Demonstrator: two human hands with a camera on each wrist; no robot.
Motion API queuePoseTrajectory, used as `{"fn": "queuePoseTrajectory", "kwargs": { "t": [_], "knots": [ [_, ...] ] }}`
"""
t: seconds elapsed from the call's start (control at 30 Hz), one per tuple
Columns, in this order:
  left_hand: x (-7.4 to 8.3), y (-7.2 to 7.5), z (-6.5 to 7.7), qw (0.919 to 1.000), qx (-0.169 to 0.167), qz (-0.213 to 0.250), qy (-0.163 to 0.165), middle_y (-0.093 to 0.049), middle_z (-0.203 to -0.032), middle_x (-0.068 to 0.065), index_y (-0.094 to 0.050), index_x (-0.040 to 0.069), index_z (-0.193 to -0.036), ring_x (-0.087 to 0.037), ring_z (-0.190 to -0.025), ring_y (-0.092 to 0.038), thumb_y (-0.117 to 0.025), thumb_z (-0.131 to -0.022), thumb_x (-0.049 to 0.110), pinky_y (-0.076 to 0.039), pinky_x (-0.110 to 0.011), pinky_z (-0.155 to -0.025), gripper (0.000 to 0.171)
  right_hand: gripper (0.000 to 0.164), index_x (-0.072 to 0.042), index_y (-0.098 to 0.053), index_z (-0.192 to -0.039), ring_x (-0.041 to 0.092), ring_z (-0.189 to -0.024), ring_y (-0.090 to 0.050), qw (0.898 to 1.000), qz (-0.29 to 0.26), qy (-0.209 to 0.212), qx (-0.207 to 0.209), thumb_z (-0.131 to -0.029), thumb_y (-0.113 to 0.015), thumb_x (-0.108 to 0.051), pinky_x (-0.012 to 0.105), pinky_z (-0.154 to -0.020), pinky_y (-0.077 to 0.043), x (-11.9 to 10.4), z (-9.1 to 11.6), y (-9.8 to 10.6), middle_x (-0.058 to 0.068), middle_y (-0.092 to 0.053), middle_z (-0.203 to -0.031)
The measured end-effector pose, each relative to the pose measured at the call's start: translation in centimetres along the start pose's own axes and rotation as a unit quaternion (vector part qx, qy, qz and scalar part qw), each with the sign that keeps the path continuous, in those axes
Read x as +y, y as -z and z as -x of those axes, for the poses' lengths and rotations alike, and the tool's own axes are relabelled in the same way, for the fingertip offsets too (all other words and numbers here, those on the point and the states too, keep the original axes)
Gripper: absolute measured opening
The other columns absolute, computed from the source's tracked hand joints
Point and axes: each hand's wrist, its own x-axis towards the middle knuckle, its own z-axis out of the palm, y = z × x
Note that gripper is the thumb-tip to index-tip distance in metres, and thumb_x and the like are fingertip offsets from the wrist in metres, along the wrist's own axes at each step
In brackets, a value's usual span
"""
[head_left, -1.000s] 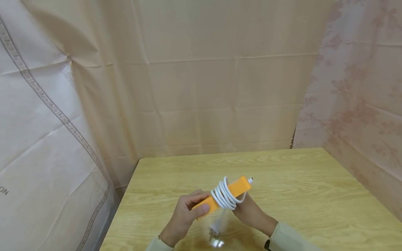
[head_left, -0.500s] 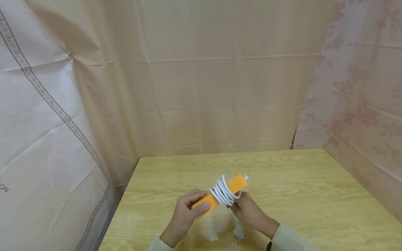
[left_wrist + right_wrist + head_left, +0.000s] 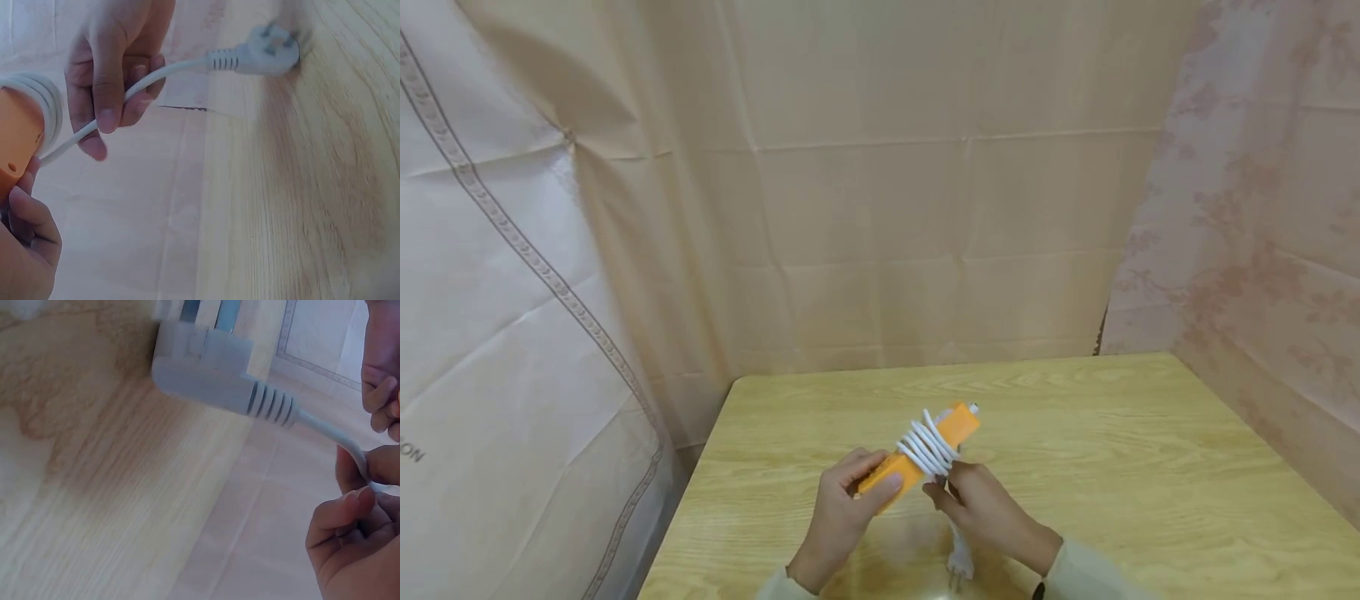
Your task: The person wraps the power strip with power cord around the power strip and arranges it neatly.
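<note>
An orange power strip (image 3: 958,427) is held tilted above the table, its white cord (image 3: 927,448) wound round its middle in several turns. My left hand (image 3: 838,508) grips the near end, thumb on top. Close beside the coils, my right hand (image 3: 992,507) pinches the free length of cord between thumb and fingers; the left wrist view shows this cord (image 3: 164,74) running through the fingers. From it hangs a white plug (image 3: 959,562) with metal pins, which the right wrist view shows large, with a ribbed cord collar (image 3: 272,403).
A light wood-grain table (image 3: 1112,433) lies under both hands. Behind it hangs a beige curtain (image 3: 925,208). A pale sheet with a patterned band (image 3: 512,350) stands at the left, and a pink floral sheet (image 3: 1262,250) at the right.
The plug has swung from left to right below the strip. My right hand has come from behind the strip onto the free cord. The strip's far end has shifted left and slightly up.
</note>
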Motion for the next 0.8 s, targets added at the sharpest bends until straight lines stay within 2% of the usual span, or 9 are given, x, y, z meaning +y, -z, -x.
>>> {"fn": "queuePoseTrajectory", "kwargs": {
  "t": [0.1, 0.17, 0.27, 0.4, 0.53, 0.8],
  "knots": [
    [-0.1, -0.1, -0.1, 0.9996, 0.014, -0.025, 0.003, -0.069, -0.096, -0.007, -0.077, 0.006, -0.116, -0.016, -0.084, -0.061, -0.076, -0.093, 0.01, -0.054, -0.027, -0.073, 0.024, 0.009, -0.011, -0.071, -0.092, -0.009, -0.048, -0.034, 1.0, 0.007, -0.006, -0.01, -0.1, -0.067, -0.01, 0.015, -0.041, -0.034, 0.0, 0.1, -0.1, -0.017, -0.056, -0.067],
    [-0.2, -0.1, -0.1, 0.9989, 0.024, -0.038, 0.009, -0.068, -0.095, -0.006, -0.077, 0.007, -0.116, -0.016, -0.083, -0.06, -0.076, -0.093, 0.012, -0.054, -0.026, -0.07, 0.023, 0.007, -0.008, -0.073, -0.1, -0.009, -0.05, -0.036, 1.0, 0.014, -0.008, -0.026, -0.1, -0.067, -0.009, 0.016, -0.042, -0.036, 0.1, 0.4, -0.1, -0.017, -0.058, -0.07],
    [-0.4, 0.2, -0.2, 0.9974, 0.045, -0.051, 0.025, -0.067, -0.096, -0.006, -0.077, 0.007, -0.115, -0.017, -0.082, -0.061, -0.078, -0.092, 0.014, -0.054, -0.025, -0.067, 0.024, 0.014, -0.005, -0.073, -0.112, -0.008, -0.057, -0.04, 0.998, 0.027, 0.001, -0.049, -0.101, -0.065, -0.01, 0.017, -0.048, -0.04, 0.4, 1.0, -0.1, -0.017, -0.061, -0.075],
    [-0.6, 0.6, -0.4, 0.9949, 0.072, -0.046, 0.054, -0.066, -0.097, -0.008, -0.077, 0.004, -0.114, -0.018, -0.08, -0.061, -0.08, -0.091, 0.017, -0.053, -0.024, -0.064, 0.026, 0.011, -0.009, -0.074, -0.104, -0.007, -0.066, -0.043, 0.997, 0.045, 0.034, -0.045, -0.102, -0.065, -0.013, 0.017, -0.055, -0.043, 0.9, 1.9, -0.2, -0.017, -0.06, -0.077],
    [-1.0, 0.8, -0.4, 0.9924, 0.08, -0.058, 0.074, -0.065, -0.094, -0.009, -0.076, 0.002, -0.114, -0.017, -0.077, -0.06, -0.082, -0.09, 0.019, -0.052, -0.023, -0.063, 0.03, 0.008, -0.012, -0.075, -0.102, -0.007, -0.07, -0.043, 0.996, 0.063, 0.065, -0.028, -0.1, -0.066, -0.014, 0.016, -0.057, -0.043, 1.2, 2.3, -0.2, -0.018, -0.059, -0.077],
    [-1.5, 0.7, -0.3, 0.9865, 0.079, -0.124, 0.072, -0.063, -0.089, -0.005, -0.076, 0.0, -0.115, -0.015, -0.07, -0.058, -0.082, -0.09, 0.027, -0.049, -0.023, -0.056, 0.038, 0.008, -0.017, -0.075, -0.1, -0.006, -0.072, -0.045, 0.992, 0.085, 0.096, -0.014, -0.098, -0.069, -0.011, 0.014, -0.058, -0.042, 1.3, 2.4, -0.1, -0.016, -0.063, -0.077]
  ]
}}
